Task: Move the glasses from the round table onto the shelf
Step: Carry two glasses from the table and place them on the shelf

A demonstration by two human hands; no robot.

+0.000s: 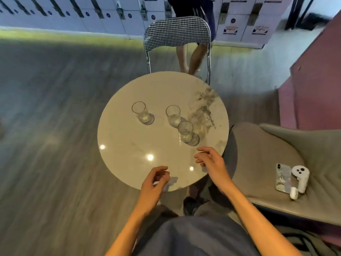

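Both hands are held over the near edge of the table [129, 137], empty: left hand [153, 183] loosely curled, right hand [210, 161] half open, nearest glass [186, 131] just beyond it. 3 clear, upright glasses are seen mid-table; 2 [173, 115] almost touch, so 1 could be knocked when its neighbour is gripped. The third [141, 112] stands apart. No shelf is seen.

3 glasses [141, 112] [173, 115] [186, 131] on 1 round table [129, 148]. 2 chairs: 1 houndstooth chair [177, 34], 1 grey armchair [258, 145]. On the armchair: 1 phone [283, 177], 1 white controller [300, 177].
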